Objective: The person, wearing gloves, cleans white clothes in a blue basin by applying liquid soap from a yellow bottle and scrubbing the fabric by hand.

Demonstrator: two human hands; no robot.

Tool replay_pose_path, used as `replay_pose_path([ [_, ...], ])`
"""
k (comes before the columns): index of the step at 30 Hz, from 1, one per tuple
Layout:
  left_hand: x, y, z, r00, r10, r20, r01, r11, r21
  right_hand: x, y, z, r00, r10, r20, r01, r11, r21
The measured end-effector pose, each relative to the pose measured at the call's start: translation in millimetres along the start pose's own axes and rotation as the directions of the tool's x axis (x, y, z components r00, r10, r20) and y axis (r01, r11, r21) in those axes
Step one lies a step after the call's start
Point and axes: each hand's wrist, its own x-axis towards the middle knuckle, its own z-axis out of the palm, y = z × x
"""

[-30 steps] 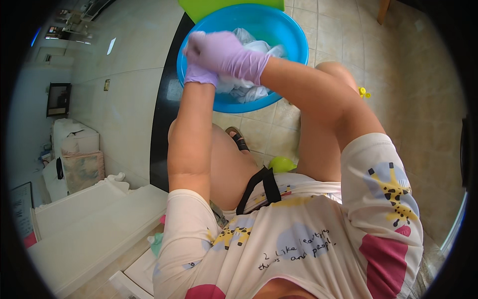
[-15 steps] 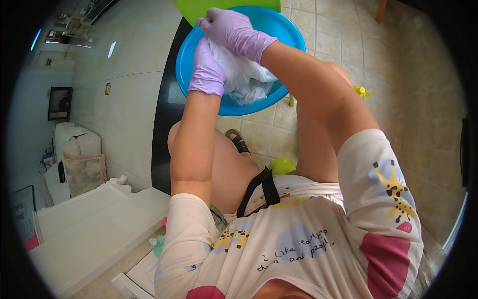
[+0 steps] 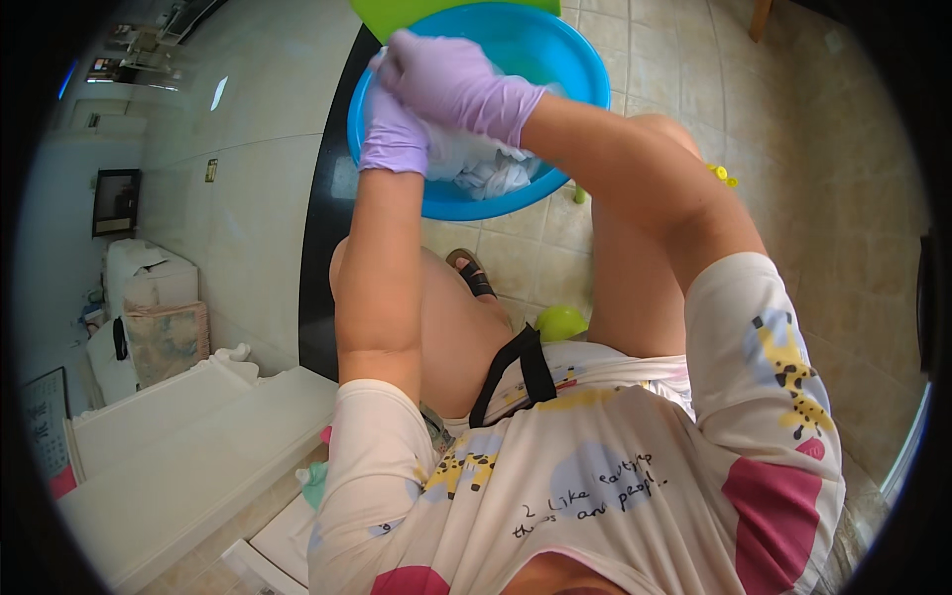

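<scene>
Both my hands wear light purple gloves and meet over the left side of a round blue basin (image 3: pixel 585 69). A wet-looking white cloth (image 3: pixel 493 174) lies bunched inside it and runs up under my hands. My left hand (image 3: pixel 394 134) is closed on the cloth, its fingers mostly covered by my other hand. Lying across it, my right hand (image 3: pixel 451 87) is bent into a fist on the same cloth, slightly smeared by motion. The cloth between the two fists is largely hidden.
Behind the basin is a bright green panel (image 3: pixel 382 15). A green rounded thing (image 3: pixel 561 321) sits between my legs, and a yellow item (image 3: pixel 724 176) is on the tiled floor at right. White furniture (image 3: pixel 198 446) stands at lower left, near a dark strip (image 3: pixel 319 248).
Both fists have shifted a little left, and my right hand has come down closer over my left, covering more cloth. The basin sits slightly higher in view.
</scene>
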Motion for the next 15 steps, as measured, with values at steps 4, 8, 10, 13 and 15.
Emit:
replay_pose_path([
  [4,7,-1,-44,0.751,0.221,0.622,0.054,0.919,-0.391,-29,-35,5,0.970,-0.222,0.104,0.228,0.972,-0.056],
  [8,-7,8,24,0.993,-0.085,-0.076,0.076,0.991,-0.108,24,18,-20,0.994,0.085,0.070,-0.081,0.995,-0.060],
  [10,-17,20,42,0.989,-0.143,-0.039,0.142,0.990,-0.020,47,73,-21,0.983,0.185,0.004,-0.184,0.980,0.070],
  [13,-38,46,19,0.974,-0.223,-0.030,0.217,0.897,0.386,49,88,-33,0.988,0.141,0.060,-0.152,0.952,0.267],
  [15,-50,61,6,0.956,-0.295,-0.013,0.232,0.722,0.651,42,84,-48,0.989,0.022,0.147,-0.048,0.982,0.180],
])
